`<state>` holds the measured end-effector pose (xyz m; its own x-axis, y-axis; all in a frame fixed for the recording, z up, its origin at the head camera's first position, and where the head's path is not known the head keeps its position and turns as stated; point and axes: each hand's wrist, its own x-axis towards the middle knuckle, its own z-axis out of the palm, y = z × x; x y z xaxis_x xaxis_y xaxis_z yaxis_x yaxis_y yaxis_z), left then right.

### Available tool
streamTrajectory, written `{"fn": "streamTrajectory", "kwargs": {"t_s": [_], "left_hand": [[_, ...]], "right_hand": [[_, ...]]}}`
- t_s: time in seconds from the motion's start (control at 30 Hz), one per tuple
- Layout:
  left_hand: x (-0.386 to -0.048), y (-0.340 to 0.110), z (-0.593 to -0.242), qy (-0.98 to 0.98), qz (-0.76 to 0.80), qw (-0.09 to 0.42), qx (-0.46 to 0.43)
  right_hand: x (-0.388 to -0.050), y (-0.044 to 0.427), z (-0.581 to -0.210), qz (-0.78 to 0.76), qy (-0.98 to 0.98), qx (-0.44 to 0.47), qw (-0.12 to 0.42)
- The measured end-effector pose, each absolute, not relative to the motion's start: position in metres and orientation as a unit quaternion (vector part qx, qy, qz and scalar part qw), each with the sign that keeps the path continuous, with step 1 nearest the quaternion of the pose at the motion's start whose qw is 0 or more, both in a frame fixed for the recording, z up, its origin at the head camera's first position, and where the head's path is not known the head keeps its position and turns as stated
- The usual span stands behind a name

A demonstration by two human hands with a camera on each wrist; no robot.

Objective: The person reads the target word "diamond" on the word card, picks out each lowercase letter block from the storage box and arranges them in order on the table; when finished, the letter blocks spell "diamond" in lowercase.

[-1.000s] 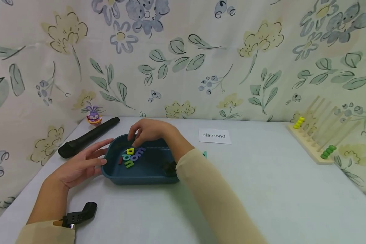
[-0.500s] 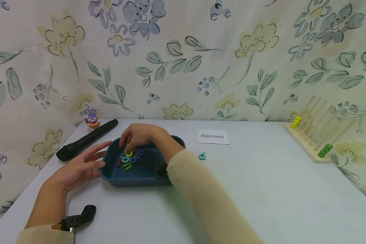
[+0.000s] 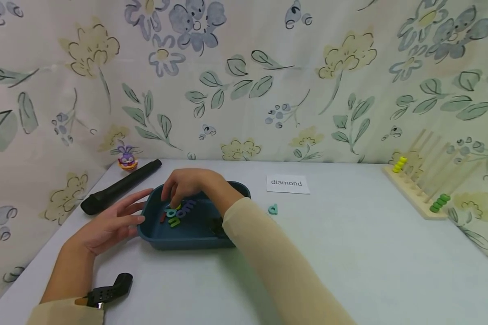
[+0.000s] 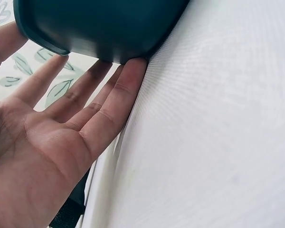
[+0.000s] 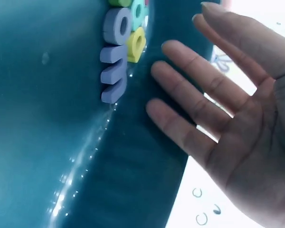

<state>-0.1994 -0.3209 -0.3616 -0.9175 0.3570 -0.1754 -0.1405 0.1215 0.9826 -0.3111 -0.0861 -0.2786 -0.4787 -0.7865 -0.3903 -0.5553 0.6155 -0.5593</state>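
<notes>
In the blue tray lie several small letters: a green n, a teal letter, a red one, a purple m, a purple o and a yellow letter. The right hand reaches down over them, fingertips at the teal and yellow letters; in the right wrist view that hand has extended fingers and no letter visible between them. The left hand touches the tray's left end with extended fingers, as the left wrist view shows of this hand.
A card reading "diamond" lies behind a teal letter right of the tray. A dark object is in the tray. Around stand a black tube, a purple figurine and a wooden bead rack.
The right hand has shifted left and nearer within the tray, its fingertips now by the teal letter. The teal letter on the table has come out from behind the sleeve. The left hand stays at the tray.
</notes>
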Motion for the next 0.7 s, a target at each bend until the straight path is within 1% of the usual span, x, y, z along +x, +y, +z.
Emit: {"fn": "streamTrajectory", "kwargs": {"t_s": [0.27, 0.5, 0.7], "left_hand": [[-0.203, -0.318, -0.364, 0.709, 0.671, 0.195, 0.099], [-0.203, -0.317, -0.366, 0.710, 0.667, 0.203, 0.096], [-0.201, -0.320, -0.364, 0.716, 0.664, 0.196, 0.087]], "right_hand": [[-0.311, -0.090, -0.294, -0.195, 0.832, -0.393, 0.339], [-0.310, -0.096, -0.301, -0.204, 0.827, -0.389, 0.350], [-0.309, -0.102, -0.304, -0.192, 0.834, -0.390, 0.339]]}}
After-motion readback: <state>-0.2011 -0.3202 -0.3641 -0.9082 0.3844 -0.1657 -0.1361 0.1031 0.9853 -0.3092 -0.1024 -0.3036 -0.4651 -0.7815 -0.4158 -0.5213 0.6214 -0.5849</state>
